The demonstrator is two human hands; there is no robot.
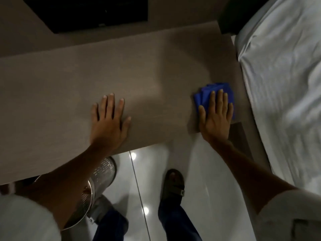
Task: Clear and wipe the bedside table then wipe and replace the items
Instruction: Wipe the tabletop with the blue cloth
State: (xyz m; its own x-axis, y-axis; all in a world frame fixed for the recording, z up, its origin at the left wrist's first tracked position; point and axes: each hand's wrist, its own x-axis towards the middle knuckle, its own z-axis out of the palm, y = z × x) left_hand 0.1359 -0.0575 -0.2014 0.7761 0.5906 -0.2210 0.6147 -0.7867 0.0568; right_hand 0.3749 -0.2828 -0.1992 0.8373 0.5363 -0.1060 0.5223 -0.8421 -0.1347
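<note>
The bedside table (73, 80) is a long grey-brown top that spans the middle of the view, with nothing standing on it. A folded blue cloth (205, 94) lies near its right front corner. My right hand (216, 117) presses flat on the cloth, fingers spread and pointing away from me. My left hand (109, 120) rests flat on the bare top near the front edge, fingers apart, holding nothing.
A bed with a white sheet (284, 80) runs along the right side. A perforated metal bin (97, 185) stands on the glossy tiled floor under my left arm. My sandalled feet (173, 185) are in front of the table. A dark panel (90, 13) sits behind the table.
</note>
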